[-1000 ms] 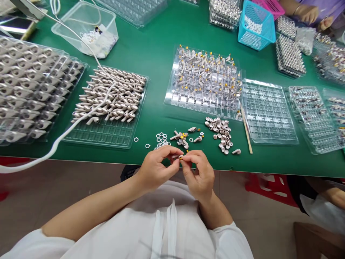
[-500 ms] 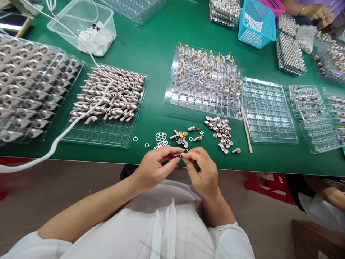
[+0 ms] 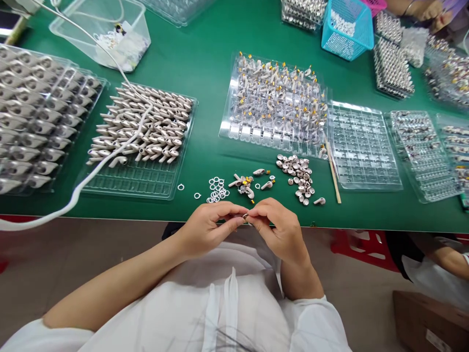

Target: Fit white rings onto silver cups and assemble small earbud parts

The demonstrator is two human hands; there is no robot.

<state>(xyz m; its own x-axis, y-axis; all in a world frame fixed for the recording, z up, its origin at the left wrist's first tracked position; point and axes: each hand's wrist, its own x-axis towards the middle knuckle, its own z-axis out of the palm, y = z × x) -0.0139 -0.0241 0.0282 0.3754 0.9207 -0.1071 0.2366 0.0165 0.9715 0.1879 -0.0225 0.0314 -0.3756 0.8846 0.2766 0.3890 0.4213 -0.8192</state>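
Just in front of the table edge, my left hand (image 3: 210, 227) and my right hand (image 3: 280, 227) meet with fingertips pinched on a small earbud part (image 3: 245, 216). Most of that part is hidden by the fingers. Right behind them lies a little heap of beige earbud shells with yellow tabs (image 3: 244, 183). White rings (image 3: 217, 189) are scattered to the left of it. Small round caps (image 3: 298, 172) form a loose pile on the right, with a single earbud shell (image 3: 320, 201) beside them.
A tray of stemmed earbud shells (image 3: 142, 122) lies left, crossed by a white cable (image 3: 78, 190). A tray of tabbed parts (image 3: 278, 102) lies behind the piles. A wooden stick (image 3: 334, 176) is beside a clear tray (image 3: 366, 146). A blue basket (image 3: 346, 36) and a co-worker's hands (image 3: 432, 12) are at the far right.
The fingertips of both hands have closed in around the earbud part, and the yellow tab near them no longer shows. The view has shifted slightly.
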